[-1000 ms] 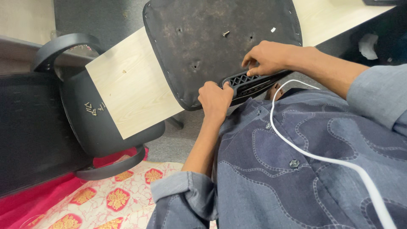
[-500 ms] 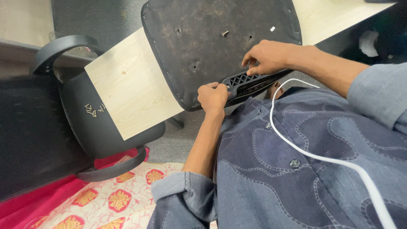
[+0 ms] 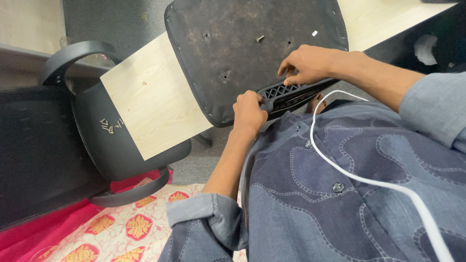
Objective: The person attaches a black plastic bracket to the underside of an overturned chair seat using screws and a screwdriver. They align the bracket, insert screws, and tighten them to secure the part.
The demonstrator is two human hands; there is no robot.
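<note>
This looks like an office or a furniture assembly room. A pale wood-grain surface (image 3: 145, 97) with a square corner, like a desk top, crosses the view, and a second such panel (image 3: 383, 19) shows at the top right. The floor (image 3: 111, 17) is grey carpet of the hard-wearing office kind. Chair parts lie about: an upturned black seat base (image 3: 233, 43) with a screw (image 3: 260, 38) standing in it, a black chair shell (image 3: 116, 145) with curved armrests (image 3: 73, 56), and loose screws (image 3: 109, 126) on that shell. A red patterned cloth (image 3: 107, 228) covers part of the floor.
</note>
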